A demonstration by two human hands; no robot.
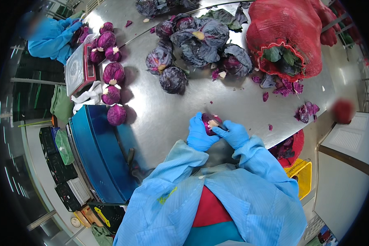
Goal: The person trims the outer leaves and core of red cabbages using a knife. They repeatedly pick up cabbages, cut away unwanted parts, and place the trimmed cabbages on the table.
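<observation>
A red cabbage with a pale cut stem end rests in the grip of my left hand, which wears a blue glove. My right hand, gloved too, grips a small knife whose dark blade lies against the cabbage by the stem. Most of the knife's handle is hidden in my fingers. Both hands are over the near edge of a stainless steel table. Trimmed red cabbages stand in a row to the left. Untrimmed cabbages with dark outer leaves are heaped beyond my hands.
A red mesh sack of cabbages lies open at the back right, near loose leaf scraps. At left are a scale, a white cloth and a blue box. A co-worker handles cabbage at far left. A yellow crate stands below right.
</observation>
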